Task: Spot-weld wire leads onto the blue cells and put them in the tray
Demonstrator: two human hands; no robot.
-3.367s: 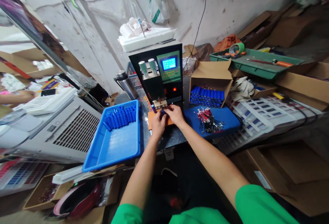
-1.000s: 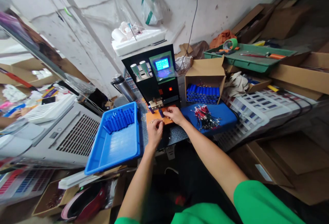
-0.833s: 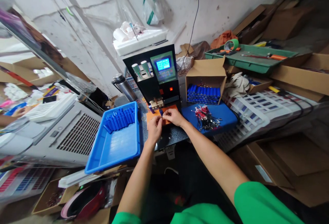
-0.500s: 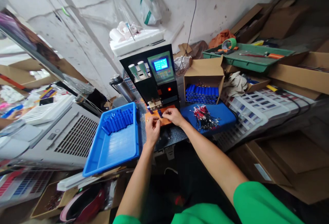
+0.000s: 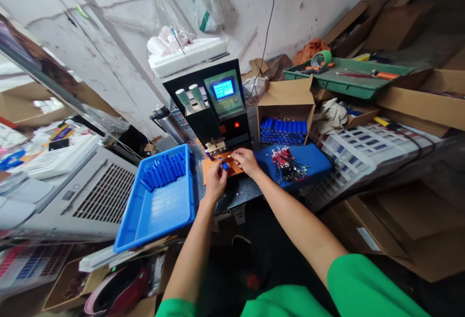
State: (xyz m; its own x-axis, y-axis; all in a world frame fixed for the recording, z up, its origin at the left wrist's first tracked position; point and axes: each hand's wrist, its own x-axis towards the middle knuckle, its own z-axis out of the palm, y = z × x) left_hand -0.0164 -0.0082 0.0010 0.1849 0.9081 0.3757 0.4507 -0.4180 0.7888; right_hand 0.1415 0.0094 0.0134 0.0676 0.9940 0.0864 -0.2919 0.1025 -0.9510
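Note:
My left hand (image 5: 216, 180) is closed on a blue cylinder (image 5: 225, 166), over the orange plate (image 5: 209, 167) at the front of a black machine (image 5: 214, 125) with a lit blue screen. Just to the right, my right hand (image 5: 246, 162) pinches a small thin piece with a white end (image 5: 229, 156), too small to make out fully. The machine's metal head (image 5: 215, 148) stands right behind my fingers. On a blue pad to the right lies a bundle of red and black wires (image 5: 288, 166).
At the left, a blue tray (image 5: 156, 220) holds several blue cylinders. An open cardboard box (image 5: 285, 98) with more cylinders stands behind the wires. A steel flask (image 5: 169, 123) is left of the machine, a green tray (image 5: 348, 82) at the back right.
The blue cylinder has come away from the machine's head and tilted in my left hand. My right hand now holds a small white-ended piece beside it. The view has shifted slightly.

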